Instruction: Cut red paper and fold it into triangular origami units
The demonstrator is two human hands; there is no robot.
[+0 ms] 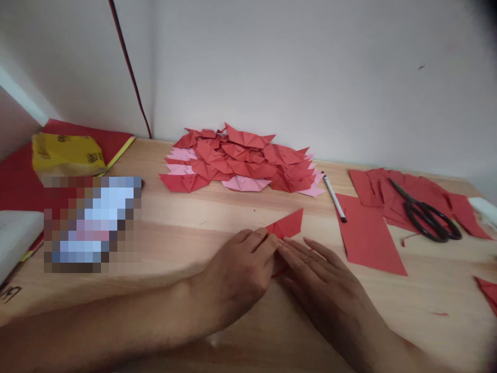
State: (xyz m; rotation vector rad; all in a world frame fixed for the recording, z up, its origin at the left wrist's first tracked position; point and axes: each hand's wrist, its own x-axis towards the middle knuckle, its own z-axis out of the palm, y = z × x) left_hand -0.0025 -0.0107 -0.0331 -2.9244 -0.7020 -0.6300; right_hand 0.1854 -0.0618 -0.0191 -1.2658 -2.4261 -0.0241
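Note:
Between my hands a folded piece of red paper lies on the wooden table, one pointed end sticking out beyond my fingers. My left hand is closed on its left part, fingers curled and pressed down. Flat and stretched out, the fingers of my right hand rest against the paper's near side, beside the left fingertips. Much of the paper is hidden under both hands. Behind them, a heap of folded red and pink paper shapes with pointed ends lies near the wall.
Right of my hands are a red paper sheet, a white pen, and black-handled scissors on several red paper pieces. At left lie a blurred-out phone-like object and a yellow packet. A dark cable runs along the wall.

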